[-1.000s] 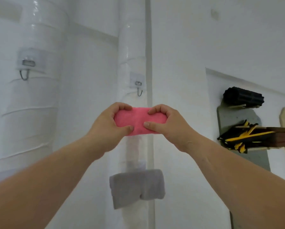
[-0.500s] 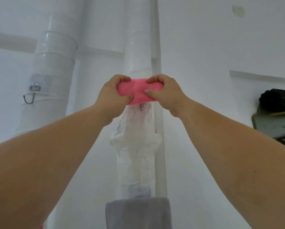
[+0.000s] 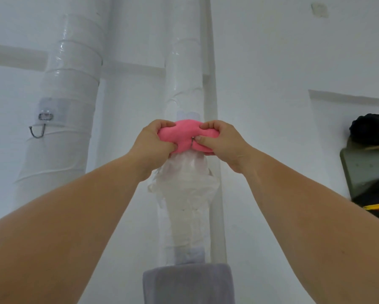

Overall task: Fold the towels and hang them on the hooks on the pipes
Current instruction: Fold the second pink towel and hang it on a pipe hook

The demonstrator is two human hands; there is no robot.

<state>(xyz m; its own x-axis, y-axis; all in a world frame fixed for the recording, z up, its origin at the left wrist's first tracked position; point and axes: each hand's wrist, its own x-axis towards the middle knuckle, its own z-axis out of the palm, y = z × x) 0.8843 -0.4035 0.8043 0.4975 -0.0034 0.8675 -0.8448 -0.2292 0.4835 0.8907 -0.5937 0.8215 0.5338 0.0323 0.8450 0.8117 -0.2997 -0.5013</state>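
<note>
Black roll above grey board, right edge.

Two bare hands: left hand, right hand. Two towels: one pink towel, one grey towel. Two white wrapped pipes: wide pipe, narrow pipe. Two metal hooks: left hook, middle hook. One black roll.

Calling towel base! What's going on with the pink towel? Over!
Copy: left hand, right hand both grip pink towel. Towel bunched against narrow pipe hook, tip showing. Nothing blocking.
</note>
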